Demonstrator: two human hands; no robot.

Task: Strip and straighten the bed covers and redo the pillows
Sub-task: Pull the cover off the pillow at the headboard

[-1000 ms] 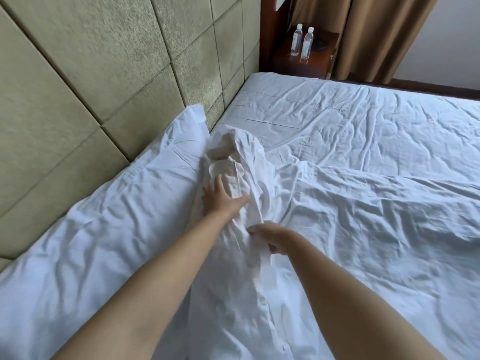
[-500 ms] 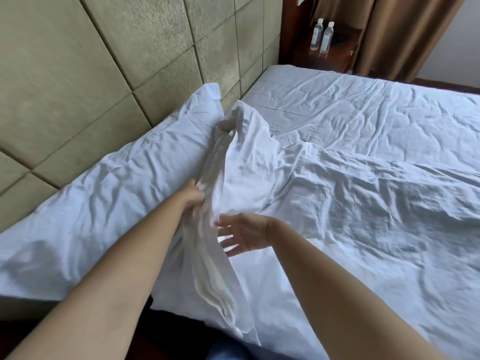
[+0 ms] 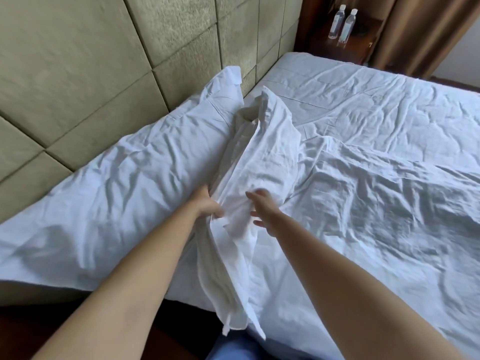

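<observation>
Soft daylight from far right, dim near edge, slight motion blur, wide-angle bending at edges

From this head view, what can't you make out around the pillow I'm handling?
- Left hand fingers: buried in the pillow's cloth folds.
- Pillow's inner filling: covered by cloth.
- Right hand: motion-blurred; contact with the pillow unclear.
- Bottles' labels: too small.
- Bed's foot: cut off by the right edge.

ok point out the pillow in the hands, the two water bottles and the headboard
pillow (image 3: 262,162): head view, on its crumpled white case
water bottles (image 3: 348,27): head view, on the right bottle's body
headboard (image 3: 109,68): head view, on a padded panel
</observation>
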